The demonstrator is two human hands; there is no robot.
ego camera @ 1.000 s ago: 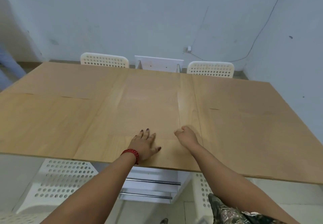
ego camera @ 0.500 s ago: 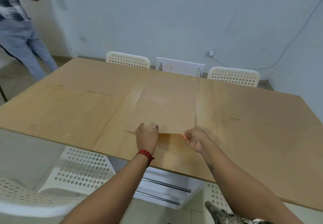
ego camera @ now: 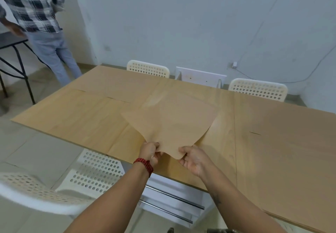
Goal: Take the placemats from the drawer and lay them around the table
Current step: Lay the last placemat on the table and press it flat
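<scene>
Placemat point(ego camera: 172, 123) now lifted, corner between fingers point(ego camera: 154, 146)

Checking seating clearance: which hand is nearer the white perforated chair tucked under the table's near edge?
Left. The left hand is just above and right of the chair; the right hand is farther right.

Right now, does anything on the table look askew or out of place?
Yes. The placemat is turned diamond-wise to the table edge and lifted at its near corner, pinched between the left hand and right hand. It is not lying flat or square. Nothing looks spilled or damaged.
</scene>
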